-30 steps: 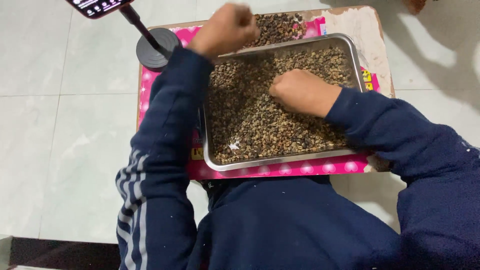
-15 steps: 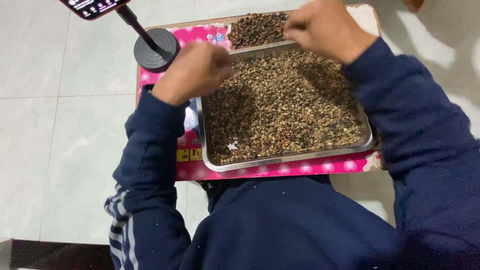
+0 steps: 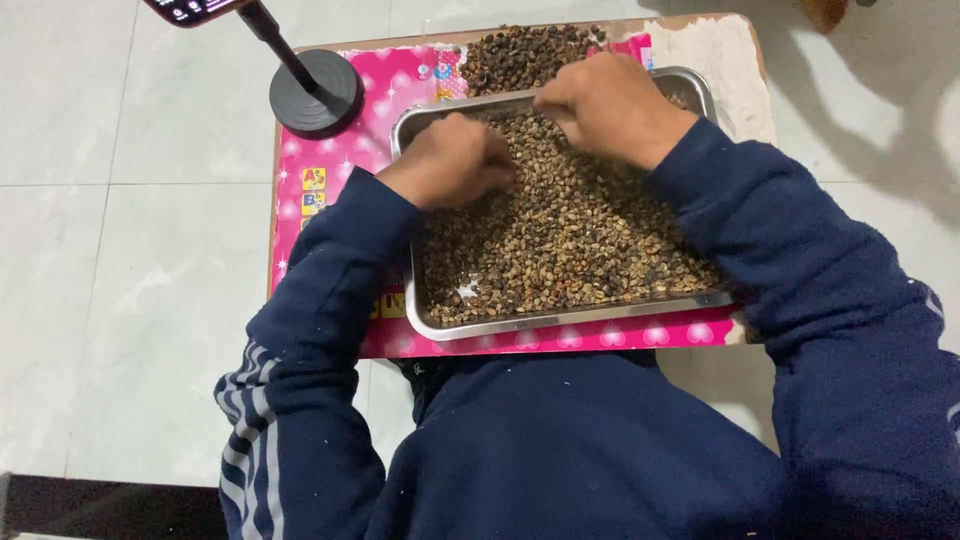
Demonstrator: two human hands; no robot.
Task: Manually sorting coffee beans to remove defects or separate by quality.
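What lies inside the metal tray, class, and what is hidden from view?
The metal tray holds brown beans, with the left hand and right hand resting in them. The hands and sleeves cover some beans; the tray's bottom barely shows.

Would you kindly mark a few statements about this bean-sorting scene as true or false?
1. Both hands are in the metal tray. True: the left hand and right hand rest on the beans.
2. The tray sits on a green mat. False: the mat is pink.
3. A separate darker pile lies beyond the tray. True.
4. The round black stand base is inside the tray. False: it stands on the mat, left of the tray.
5. The sleeves are red. False: the sleeves are dark blue.
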